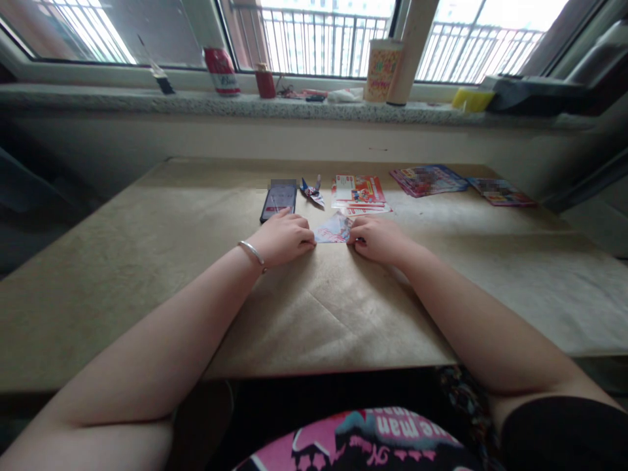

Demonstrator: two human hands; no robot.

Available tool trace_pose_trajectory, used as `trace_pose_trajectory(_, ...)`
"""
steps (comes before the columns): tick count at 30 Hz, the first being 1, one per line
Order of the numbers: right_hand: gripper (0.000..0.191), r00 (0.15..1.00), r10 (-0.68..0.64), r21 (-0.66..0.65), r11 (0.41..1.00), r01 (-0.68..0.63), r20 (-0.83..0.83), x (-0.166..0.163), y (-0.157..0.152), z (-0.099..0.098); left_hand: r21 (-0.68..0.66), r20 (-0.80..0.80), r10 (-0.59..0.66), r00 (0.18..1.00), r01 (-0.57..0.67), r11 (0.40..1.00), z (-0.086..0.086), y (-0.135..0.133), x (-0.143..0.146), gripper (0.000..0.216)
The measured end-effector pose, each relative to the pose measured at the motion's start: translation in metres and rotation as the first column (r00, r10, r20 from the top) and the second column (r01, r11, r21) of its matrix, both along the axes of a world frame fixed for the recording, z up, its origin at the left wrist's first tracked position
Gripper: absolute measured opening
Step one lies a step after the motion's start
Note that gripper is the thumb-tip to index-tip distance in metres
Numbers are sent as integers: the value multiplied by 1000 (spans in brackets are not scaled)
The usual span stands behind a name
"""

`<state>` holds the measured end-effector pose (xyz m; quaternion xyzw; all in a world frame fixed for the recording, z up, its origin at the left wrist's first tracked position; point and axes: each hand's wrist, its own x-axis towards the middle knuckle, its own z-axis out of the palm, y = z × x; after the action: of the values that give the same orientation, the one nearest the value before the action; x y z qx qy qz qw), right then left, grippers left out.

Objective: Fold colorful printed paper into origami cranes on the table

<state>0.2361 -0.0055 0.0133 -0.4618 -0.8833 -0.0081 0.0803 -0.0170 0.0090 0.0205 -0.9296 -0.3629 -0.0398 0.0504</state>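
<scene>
A small folded piece of printed paper (333,231) lies on the brown paper-covered table (147,261), held between both hands. My left hand (283,237), with a silver bangle on its wrist, pinches the paper's left edge with curled fingers. My right hand (377,238) pinches its right edge, fingers closed. A phone (279,199) lies just beyond my left hand. A finished folded paper crane (313,191) stands beside the phone.
Printed leaflets lie further back: a red and white stack (360,194), another stack (428,180) and one more (500,191) at the right. The window sill (147,100) holds a red can (222,70), a small red jar (265,82) and a paper cup (383,69).
</scene>
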Motion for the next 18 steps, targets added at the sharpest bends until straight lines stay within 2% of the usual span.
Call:
trace_pose_trajectory(6, 23, 1000, 7, -17, 1000, -7, -2, 1, 0, 1, -40, -99, 31, 995, -35, 999, 6, 2, -9, 29)
trace_pose_trajectory(10, 24, 1000, 9, -21, 1000, -9, -1, 1, -2, 3, -67, -149, 115, 982, -126, 990, 12, -4, -9, 30)
trace_pose_trajectory(18, 23, 1000, 19, -3, 1000, -19, -7, 2, -1, 1, -64, -233, 212, 949, -232, 971, 24, -12, -10, 29)
